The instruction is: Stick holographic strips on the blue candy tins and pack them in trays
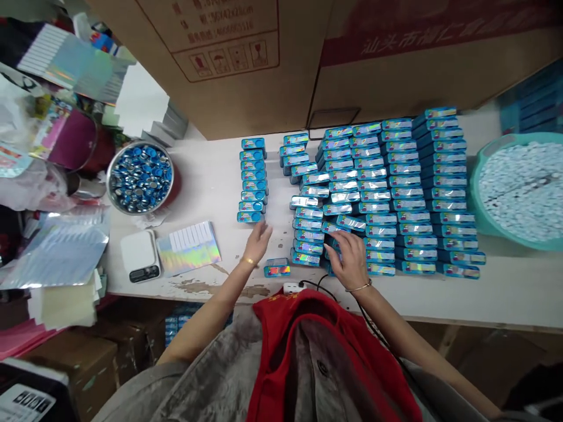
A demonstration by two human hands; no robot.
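Note:
Rows of small blue packets with shiny foil faces [387,193] cover the middle of a white table [211,181]. A separate single column of the same packets [253,179] stands to their left. My left hand [258,240] lies open just below that column's nearest packet, fingers stretched out and holding nothing. My right hand [349,258] rests on the near end of the main rows, fingers curled over a packet at the front edge. One lone packet [277,269] lies on the table between my wrists.
A metal bowl of blue round pieces [139,176] sits at the left, with a small white scale [141,256] and holographic bags [189,247] near it. A teal basin of white pieces [521,190] is at the right. Cardboard boxes [272,58] line the back.

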